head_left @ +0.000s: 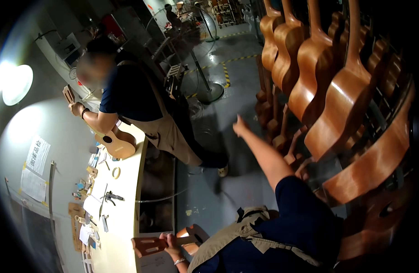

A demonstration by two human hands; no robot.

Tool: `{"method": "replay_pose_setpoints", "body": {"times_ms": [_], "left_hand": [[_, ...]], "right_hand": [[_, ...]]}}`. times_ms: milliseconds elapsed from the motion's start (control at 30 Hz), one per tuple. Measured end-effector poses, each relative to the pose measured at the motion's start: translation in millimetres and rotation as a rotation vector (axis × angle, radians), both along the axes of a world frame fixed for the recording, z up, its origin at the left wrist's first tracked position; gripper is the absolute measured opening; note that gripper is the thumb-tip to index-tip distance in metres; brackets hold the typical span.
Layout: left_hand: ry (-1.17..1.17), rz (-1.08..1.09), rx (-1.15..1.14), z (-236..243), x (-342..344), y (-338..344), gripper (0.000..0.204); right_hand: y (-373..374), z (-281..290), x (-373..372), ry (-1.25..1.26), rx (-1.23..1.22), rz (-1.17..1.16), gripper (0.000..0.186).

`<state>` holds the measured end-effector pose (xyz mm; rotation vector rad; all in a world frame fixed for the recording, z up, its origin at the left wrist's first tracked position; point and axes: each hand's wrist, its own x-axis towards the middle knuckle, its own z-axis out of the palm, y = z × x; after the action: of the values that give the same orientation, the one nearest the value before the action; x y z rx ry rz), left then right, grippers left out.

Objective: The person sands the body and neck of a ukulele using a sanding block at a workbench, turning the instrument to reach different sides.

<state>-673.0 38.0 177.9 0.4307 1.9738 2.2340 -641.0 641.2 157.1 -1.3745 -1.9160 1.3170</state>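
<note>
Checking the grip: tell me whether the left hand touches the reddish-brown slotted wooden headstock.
Touching. The head view shows the left hand wrapped around the neck just behind the reddish-brown slotted wooden headstock.

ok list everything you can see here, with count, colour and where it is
guitar bodies on rack: many, exact count unclear, reddish brown, hung in rows on the right
co-worker: one, dark shirt and tan apron, at the bench upper left
small guitar: one, light wood, held on the bench by the co-worker
workbench: one, pale top, lower left
hand tools and tape: several, mixed colours, scattered on the bench
paper sheets: two, white, on the wall at left
lamp: one, bright white, upper left
standing fan: one, dark, on the floor behind
left hand: one, grips a brown guitar headstock, bottom centre
right hand: one, empty, stretched toward the rack
</note>
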Motion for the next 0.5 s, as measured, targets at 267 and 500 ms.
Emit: {"method": "replay_pose_setpoints", "body": {"times_ms": [267,500], "left_hand": [[0.199,0.212,0.325,126,1,-35,0.022],[0.32,0.317,0.793,203,5,-122,0.035]], "right_hand": [[-234,-251,68,-0.094,-0.536,0.351,0.053],[-344,-161,66,0.084,-0.831,0.622,0.092]]}}
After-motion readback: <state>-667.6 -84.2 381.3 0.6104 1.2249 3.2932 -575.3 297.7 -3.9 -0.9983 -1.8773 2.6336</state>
